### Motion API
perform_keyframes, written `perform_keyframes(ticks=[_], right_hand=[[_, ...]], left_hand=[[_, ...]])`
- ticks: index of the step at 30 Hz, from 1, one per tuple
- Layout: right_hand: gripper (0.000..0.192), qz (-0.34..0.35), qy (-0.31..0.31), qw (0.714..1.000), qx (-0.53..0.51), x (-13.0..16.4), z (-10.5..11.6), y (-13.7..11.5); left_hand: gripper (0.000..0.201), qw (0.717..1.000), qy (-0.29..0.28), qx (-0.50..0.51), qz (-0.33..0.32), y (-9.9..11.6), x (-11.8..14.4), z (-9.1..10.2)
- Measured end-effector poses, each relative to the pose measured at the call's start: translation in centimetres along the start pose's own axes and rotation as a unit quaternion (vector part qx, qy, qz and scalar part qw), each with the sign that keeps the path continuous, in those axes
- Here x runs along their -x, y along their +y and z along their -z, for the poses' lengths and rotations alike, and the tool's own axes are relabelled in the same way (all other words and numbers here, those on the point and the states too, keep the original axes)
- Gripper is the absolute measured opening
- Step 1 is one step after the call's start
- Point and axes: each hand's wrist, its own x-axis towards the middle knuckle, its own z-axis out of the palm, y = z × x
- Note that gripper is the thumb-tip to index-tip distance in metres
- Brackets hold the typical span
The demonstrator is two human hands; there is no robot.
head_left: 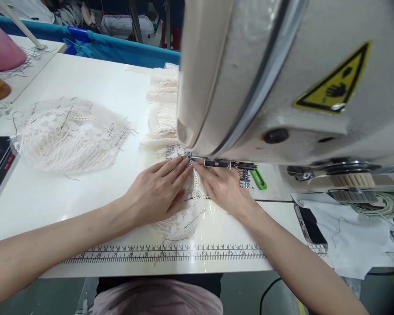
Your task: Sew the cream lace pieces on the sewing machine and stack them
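My left hand (157, 190) lies flat on a piece of white lace fabric (180, 218), fingers together and pointing at the presser foot (197, 159) of the sewing machine (282, 74). My right hand (225, 186) presses the same lace from the right, its fingertips close to the foot. Both hands hold the lace down against the white table (85, 197). The needle itself is hidden under the machine head.
A heap of white lace pieces (68, 135) sits at the left. More lace (162, 109) is stacked behind the machine. A printed ruler (164, 253) runs along the front edge. A phone (310, 225) and white cloth (348, 236) lie at the right, and a green tool (258, 178) beside the foot.
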Motion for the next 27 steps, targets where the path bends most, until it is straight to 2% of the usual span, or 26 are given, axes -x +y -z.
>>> perform_keyframes(ticks=[5, 8, 11, 13, 15, 17, 19, 20, 23, 25, 27], right_hand=[[0.028, 0.004, 0.018, 1.000, 0.010, -0.4, 0.3, -0.2], [0.030, -0.008, 0.024, 1.000, -0.016, -0.6, 1.1, -0.3], [0.034, 0.002, 0.047, 0.998, -0.029, -0.6, 2.0, -0.3], [0.034, 0.044, 0.073, 0.996, -0.035, -0.5, 2.5, -0.3], [0.032, 0.097, 0.080, 0.990, -0.061, -0.5, 2.7, -0.3], [0.033, 0.130, 0.064, 0.985, -0.096, -0.5, 2.6, -0.3], [0.034, 0.132, 0.047, 0.983, -0.120, -0.5, 2.3, -0.3], [0.035, 0.129, 0.045, 0.982, -0.127, -0.6, 2.2, -0.3], [0.030, 0.133, 0.060, 0.978, -0.147, -0.5, 1.8, -0.1], [0.025, 0.135, 0.066, 0.975, -0.166, -0.5, 1.8, 0.0], [0.020, 0.135, 0.055, 0.971, -0.189, -0.5, 1.9, 0.1]], left_hand=[[0.051, 1.000, 0.002, -0.017, -0.007, -0.2, 0.0, -0.2], [0.050, 1.000, 0.003, -0.018, -0.003, -0.3, -0.2, 0.0], [0.035, 0.999, 0.026, -0.011, -0.024, 0.1, -0.3, 1.1], [0.021, 0.996, 0.030, 0.009, -0.078, 1.1, -0.1, 2.4], [0.013, 0.990, -0.006, 0.025, -0.141, 2.3, 0.3, 3.6], [0.009, 0.985, -0.069, 0.023, -0.157, 3.6, 0.9, 4.5], [0.007, 0.984, -0.114, -0.007, -0.139, 4.5, 1.4, 4.7], [0.010, 0.984, -0.119, -0.031, -0.128, 4.6, 1.6, 4.6], [0.021, 0.988, -0.081, -0.089, -0.098, 4.1, 1.5, 3.8], [0.020, 0.996, -0.047, -0.039, -0.057, 3.1, 1.0, 3.4], [0.019, 0.995, -0.039, 0.091, 0.022, 2.1, 0.3, 3.5]])
